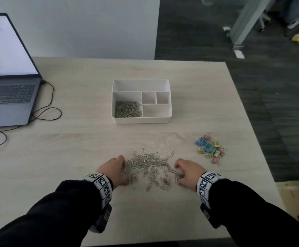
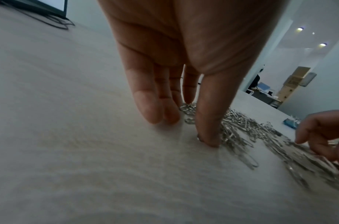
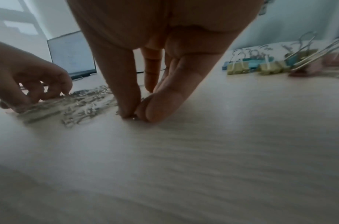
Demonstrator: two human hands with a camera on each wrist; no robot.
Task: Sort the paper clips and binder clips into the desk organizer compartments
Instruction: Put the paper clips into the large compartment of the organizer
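Note:
A loose pile of silver paper clips lies near the table's front edge. My left hand is at the pile's left side. Its fingertips stand on the table and its thumb presses down among the paper clips. My right hand is at the pile's right side, where thumb and fingers pinch paper clips against the table. Coloured binder clips lie in a heap to the right. Behind the pile stands the white organizer, with paper clips in its front left compartment.
An open laptop sits at the far left with a black cable looping over the table. The table's right edge runs just past the binder clips. The organizer's other compartments hold nothing.

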